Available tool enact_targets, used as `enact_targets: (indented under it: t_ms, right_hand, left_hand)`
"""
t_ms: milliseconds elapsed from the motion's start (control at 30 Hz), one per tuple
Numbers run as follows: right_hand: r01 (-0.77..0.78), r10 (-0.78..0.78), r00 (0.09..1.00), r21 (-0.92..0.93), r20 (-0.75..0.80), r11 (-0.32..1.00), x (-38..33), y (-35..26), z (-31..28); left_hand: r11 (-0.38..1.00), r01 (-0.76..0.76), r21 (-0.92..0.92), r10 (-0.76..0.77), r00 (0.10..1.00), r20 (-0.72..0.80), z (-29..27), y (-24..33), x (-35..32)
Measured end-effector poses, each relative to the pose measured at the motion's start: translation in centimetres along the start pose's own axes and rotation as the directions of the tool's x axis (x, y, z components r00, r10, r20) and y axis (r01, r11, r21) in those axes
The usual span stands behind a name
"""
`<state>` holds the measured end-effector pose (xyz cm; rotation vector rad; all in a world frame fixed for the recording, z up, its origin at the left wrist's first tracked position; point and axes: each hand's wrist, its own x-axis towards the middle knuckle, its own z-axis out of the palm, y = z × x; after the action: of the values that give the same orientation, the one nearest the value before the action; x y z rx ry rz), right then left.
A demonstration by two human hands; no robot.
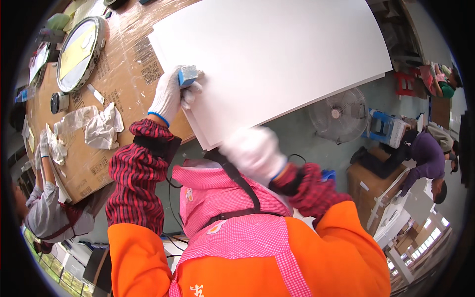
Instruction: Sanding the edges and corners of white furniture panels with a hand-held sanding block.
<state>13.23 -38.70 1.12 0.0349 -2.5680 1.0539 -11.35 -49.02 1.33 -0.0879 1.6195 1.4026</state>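
Observation:
My left hand (169, 95), in a white knit glove with a blue cuff, is closed around a small blue block with a grey face (187, 75), which looks like a sanding block. It rests at the left edge of a stack of large white panels (277, 54), whose lower sheets stick out slightly at the left and near edges. By the near edge of the stack is my right hand (255, 152), also white-gloved. Motion smears its fingers, so whether it holds anything does not show.
Brown cardboard (123, 54) covers the table. On it are a round lid (81, 54), a dark-lidded jar (59, 102), a clear bottle (74, 120) and a crumpled white cloth (104, 127). A floor fan (339, 115) stands at right. Co-workers are at left (54, 213) and right (425, 158).

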Motion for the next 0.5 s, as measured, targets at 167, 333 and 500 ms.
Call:
enact_targets:
  t_ms: [167,333,500]
  right_hand:
    - [-0.752,0.445,0.61,-0.301,-0.656,0.587,-2.7,12.2,-13.8]
    - [-0.16,0.187,0.978,-0.895,-0.088,0.416,-3.2,10.0,-5.9]
    - [-0.052,0.112,0.946,-0.2,0.305,0.978,2.8,0.9,2.8]
  left_hand:
    - [0.999,-0.011,-0.042,0.013,0.999,0.042,0.3,-0.5,0.9]
    - [1.0,-0.002,0.02,0.001,1.0,0.028,-0.4,-0.9,1.2]
    - [0.975,0.121,-0.185,-0.123,0.992,0.002,-1.4,-1.2,1.3]
